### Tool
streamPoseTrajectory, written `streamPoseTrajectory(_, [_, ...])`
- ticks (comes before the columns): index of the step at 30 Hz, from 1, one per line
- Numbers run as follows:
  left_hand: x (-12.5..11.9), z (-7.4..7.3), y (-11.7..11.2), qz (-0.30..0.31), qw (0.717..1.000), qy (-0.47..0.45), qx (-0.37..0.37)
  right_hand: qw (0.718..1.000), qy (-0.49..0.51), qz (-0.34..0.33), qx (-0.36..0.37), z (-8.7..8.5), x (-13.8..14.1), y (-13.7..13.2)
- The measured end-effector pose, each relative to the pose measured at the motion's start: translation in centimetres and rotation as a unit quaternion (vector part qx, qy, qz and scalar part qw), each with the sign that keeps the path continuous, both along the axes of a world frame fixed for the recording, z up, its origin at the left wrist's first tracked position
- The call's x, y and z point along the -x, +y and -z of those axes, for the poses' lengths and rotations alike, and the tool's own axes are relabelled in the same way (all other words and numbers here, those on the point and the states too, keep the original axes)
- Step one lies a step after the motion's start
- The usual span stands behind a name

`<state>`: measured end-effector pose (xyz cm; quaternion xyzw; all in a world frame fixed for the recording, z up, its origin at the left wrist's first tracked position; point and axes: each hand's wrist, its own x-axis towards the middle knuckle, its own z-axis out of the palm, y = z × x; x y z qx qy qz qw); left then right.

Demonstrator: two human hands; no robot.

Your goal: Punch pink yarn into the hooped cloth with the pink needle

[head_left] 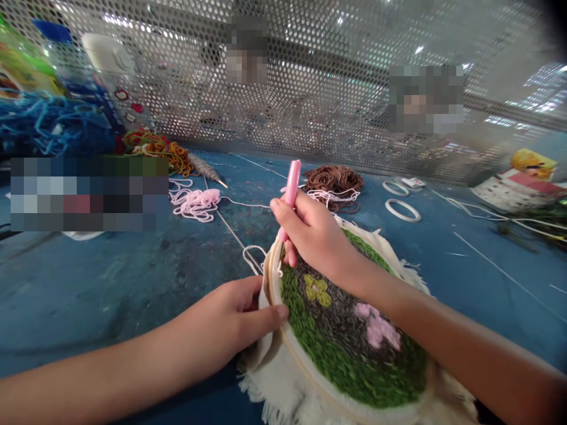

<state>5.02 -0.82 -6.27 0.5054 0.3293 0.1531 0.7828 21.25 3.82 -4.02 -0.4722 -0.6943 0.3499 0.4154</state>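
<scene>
- Had the embroidery hoop over the blue table, with green, dark grey, yellow and pink stitching inside its rim.
- Pinched a pink-handled tool between thumb and fingers of the right hand, at the hoop's far left rim.
- Clasped the hoop's left rim in the left hand, with thumb on top and fingertips hidden.
- Saw pink yarn beyond and left of the hoop, brown yarn straight beyond, white rings beyond and right.
</scene>
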Motion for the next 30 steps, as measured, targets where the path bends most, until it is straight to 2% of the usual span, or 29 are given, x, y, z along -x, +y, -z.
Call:
streamPoseTrajectory(4, [0.0,0.0,0.1,0.0,1.0,0.007,-0.002,0.996,0.085,-0.013,0.034,1.0,-0.5,0.5])
streamPoseTrajectory(9, [0.0,0.1,0.1,0.001,1.0,0.001,-0.009,0.992,0.118,-0.013,0.042,1.2,-0.6,0.7])
streamPoseTrajectory(11, [0.0,0.1,0.0,0.002,1.0,0.006,-0.008,0.995,0.093,-0.011,0.028,1.1,-0.4,0.4])
streamPoseTrajectory(14, [0.0,0.0,0.0,0.0,1.0,0.002,-0.006,1.0,0.002,0.001,-0.016,0.8,-0.1,-0.4])
streamPoseTrajectory(18, [0.0,-0.1,0.0,-0.032,0.999,0.032,-0.015,0.986,-0.141,0.01,-0.086,0.9,0.3,-1.4])
streamPoseTrajectory(21, [0.1,-0.1,0.0,-0.029,0.999,0.035,-0.008,0.984,-0.159,-0.002,-0.08,1.1,0.3,-1.3])
streamPoseTrajectory(23, [0.1,0.0,0.1,-0.021,1.0,0.019,-0.004,0.99,-0.125,-0.013,-0.061,1.2,0.1,-0.8])
streamPoseTrajectory(26, [0.2,0.2,0.2,-0.009,1.0,0.001,-0.011,1.0,0.021,0.001,0.005,1.5,-0.2,0.2])
streamPoseTrajectory(28, [0.2,0.3,0.2,0.0,1.0,-0.004,-0.013,0.99,0.129,0.018,0.056,1.8,-0.4,0.7])
streamPoseTrajectory(30, [0.2,0.4,0.2,0.006,1.0,0.0,-0.011,0.978,0.189,0.022,0.084,2.0,-0.5,1.0])
